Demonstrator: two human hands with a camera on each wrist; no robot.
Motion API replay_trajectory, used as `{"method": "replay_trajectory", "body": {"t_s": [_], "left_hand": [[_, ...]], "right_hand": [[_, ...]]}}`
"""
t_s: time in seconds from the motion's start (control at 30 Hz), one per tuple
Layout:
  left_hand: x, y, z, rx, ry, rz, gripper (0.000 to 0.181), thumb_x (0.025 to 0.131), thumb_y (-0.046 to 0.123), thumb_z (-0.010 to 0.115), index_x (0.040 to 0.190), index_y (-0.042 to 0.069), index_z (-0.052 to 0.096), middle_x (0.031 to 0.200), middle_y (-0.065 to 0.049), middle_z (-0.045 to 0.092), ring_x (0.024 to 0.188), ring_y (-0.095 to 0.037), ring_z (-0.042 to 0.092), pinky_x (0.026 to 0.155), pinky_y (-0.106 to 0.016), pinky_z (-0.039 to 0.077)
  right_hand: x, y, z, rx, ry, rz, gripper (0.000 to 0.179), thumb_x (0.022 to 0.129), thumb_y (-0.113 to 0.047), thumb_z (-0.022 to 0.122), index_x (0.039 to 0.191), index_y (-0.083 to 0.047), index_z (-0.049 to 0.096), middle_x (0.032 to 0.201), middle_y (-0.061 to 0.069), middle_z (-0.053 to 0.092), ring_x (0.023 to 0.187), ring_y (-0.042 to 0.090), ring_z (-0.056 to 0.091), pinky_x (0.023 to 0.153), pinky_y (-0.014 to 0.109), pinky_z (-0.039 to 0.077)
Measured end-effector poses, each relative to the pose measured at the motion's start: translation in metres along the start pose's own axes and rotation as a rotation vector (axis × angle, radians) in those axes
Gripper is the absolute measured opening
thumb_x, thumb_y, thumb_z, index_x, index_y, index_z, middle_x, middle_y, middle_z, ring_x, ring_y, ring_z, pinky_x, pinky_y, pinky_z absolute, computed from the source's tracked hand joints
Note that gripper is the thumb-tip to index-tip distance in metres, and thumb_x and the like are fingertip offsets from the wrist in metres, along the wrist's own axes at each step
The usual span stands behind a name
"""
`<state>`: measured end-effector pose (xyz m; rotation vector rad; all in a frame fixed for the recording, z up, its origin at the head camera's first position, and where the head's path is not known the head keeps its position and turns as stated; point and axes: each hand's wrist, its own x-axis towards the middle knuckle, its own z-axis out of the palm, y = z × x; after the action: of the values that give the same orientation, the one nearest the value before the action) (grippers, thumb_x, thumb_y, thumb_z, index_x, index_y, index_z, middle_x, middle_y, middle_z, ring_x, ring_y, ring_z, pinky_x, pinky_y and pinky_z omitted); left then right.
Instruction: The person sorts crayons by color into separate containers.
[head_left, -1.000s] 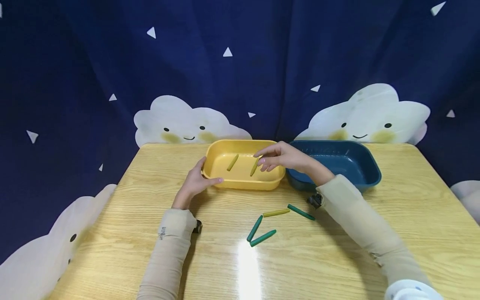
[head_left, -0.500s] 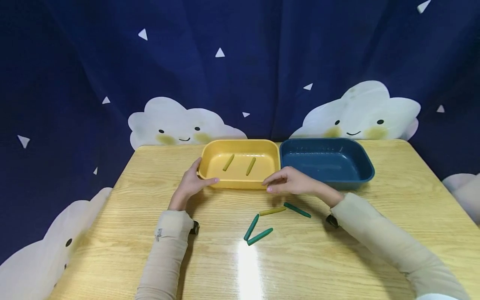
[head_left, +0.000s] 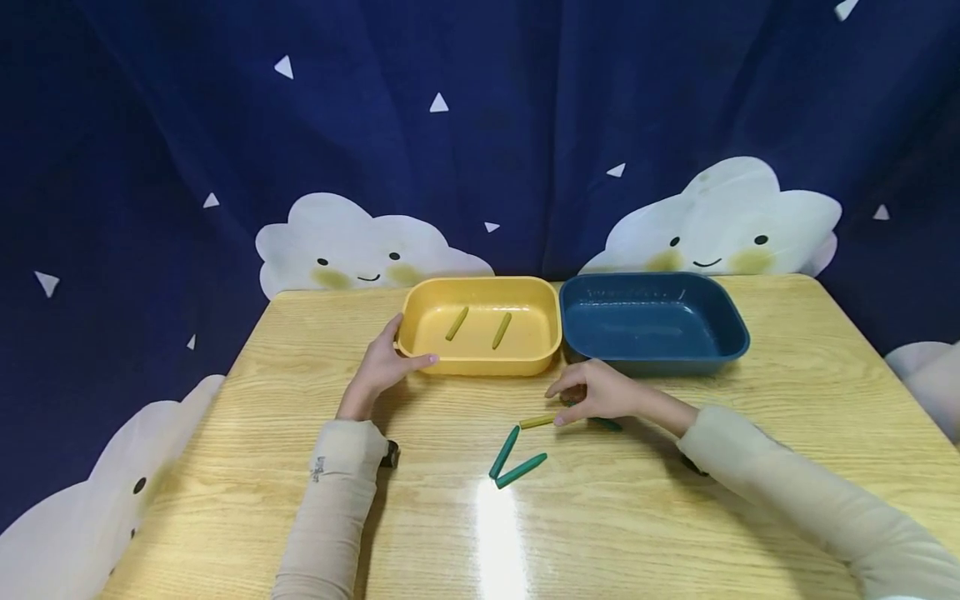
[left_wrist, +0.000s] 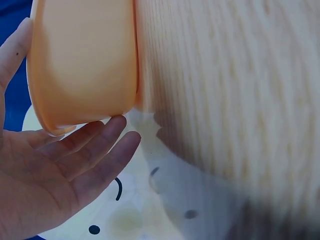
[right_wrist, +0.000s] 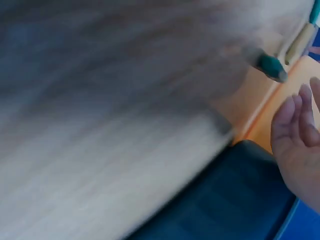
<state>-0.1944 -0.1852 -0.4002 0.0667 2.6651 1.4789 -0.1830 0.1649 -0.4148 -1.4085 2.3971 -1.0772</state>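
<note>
My left hand [head_left: 381,367] touches the left end of a yellow tray [head_left: 480,367], thumb along the front rim and the other fingers against the end wall. In the left wrist view those fingers are spread and fairly straight. Two yellow crayons, one on the left [head_left: 457,323] and one on the right [head_left: 502,331], lie inside that tray. My right hand [head_left: 606,392] hovers low over the table, thumb and forefinger apart. Its thumb tip is by the end of a yellow crayon [head_left: 536,422]. Beneath the hand, a green crayon [head_left: 606,423] is partly hidden.
Two more green crayons, an upright-slanting one [head_left: 504,452] and a flatter one [head_left: 521,471], form a V nearer me. A dark blue tray [head_left: 652,365] stands to the right of the yellow tray. Behind the wooden table [head_left: 637,517] hangs a navy curtain [head_left: 480,142] with cloud prints.
My right hand has come back from above the yellow tray, toward me and slightly right, down to the crayons on the table. My left hand stays at the yellow tray.
</note>
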Motion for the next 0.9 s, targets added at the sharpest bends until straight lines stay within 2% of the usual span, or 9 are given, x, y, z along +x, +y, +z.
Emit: {"method": "replay_trajectory", "body": {"t_s": [0.23,0.4,0.5,0.63,0.77,0.9], "left_hand": [[0.001,-0.001,0.0,0.004,0.004,0.003,0.101,0.073,0.026,0.078,0.145,0.001,0.012,0.142,-0.02,0.029,0.116,-0.032,0.043,0.096,-0.041,0.039],[0.001,-0.001,-0.001,-0.004,0.0,-0.005,0.101,0.072,0.026,0.078,0.145,0.001,0.012,0.145,-0.019,0.025,0.123,-0.032,0.038,0.101,-0.042,0.033],[0.001,-0.001,0.0,-0.006,0.002,-0.008,0.102,0.072,0.026,0.078,0.145,0.001,0.012,0.146,-0.019,0.024,0.126,-0.032,0.034,0.103,-0.042,0.029],[0.001,-0.002,0.001,-0.004,0.005,-0.015,0.102,0.072,0.027,0.078,0.145,0.001,0.012,0.146,-0.018,0.023,0.128,-0.031,0.032,0.104,-0.041,0.028],[0.002,-0.002,0.001,0.003,0.006,-0.018,0.102,0.072,0.027,0.078,0.145,0.001,0.011,0.147,-0.019,0.022,0.128,-0.032,0.031,0.104,-0.042,0.028],[0.001,-0.002,0.0,0.003,0.005,-0.015,0.103,0.072,0.028,0.078,0.145,0.001,0.01,0.146,-0.019,0.022,0.128,-0.032,0.032,0.104,-0.042,0.029]], "right_hand": [[-0.006,0.002,0.007,-0.086,0.031,0.039,0.035,0.068,-0.023,0.08,0.096,-0.003,0.071,0.069,0.002,0.054,0.057,0.012,0.042,0.053,0.022,0.036],[-0.006,0.001,0.013,-0.221,0.022,0.068,0.023,0.066,-0.016,0.081,0.086,-0.008,0.072,0.067,-0.003,0.052,0.06,0.01,0.041,0.06,0.024,0.033],[-0.004,-0.001,0.015,-0.255,0.026,0.073,0.015,0.066,-0.012,0.08,0.078,-0.011,0.071,0.068,-0.003,0.053,0.06,0.011,0.043,0.062,0.026,0.033],[-0.002,-0.004,0.013,-0.254,0.034,0.072,0.01,0.07,-0.009,0.077,0.074,-0.012,0.069,0.069,-0.003,0.056,0.061,0.012,0.046,0.064,0.028,0.036],[-0.003,-0.006,0.006,-0.203,0.079,0.06,0.007,0.073,-0.006,0.074,0.077,-0.01,0.07,0.074,-0.003,0.063,0.066,0.011,0.054,0.065,0.028,0.044],[-0.005,-0.009,-0.005,-0.079,0.107,0.079,0.006,0.077,-0.003,0.07,0.079,-0.008,0.069,0.069,-0.001,0.064,0.057,0.005,0.054,0.051,0.022,0.045]]}}
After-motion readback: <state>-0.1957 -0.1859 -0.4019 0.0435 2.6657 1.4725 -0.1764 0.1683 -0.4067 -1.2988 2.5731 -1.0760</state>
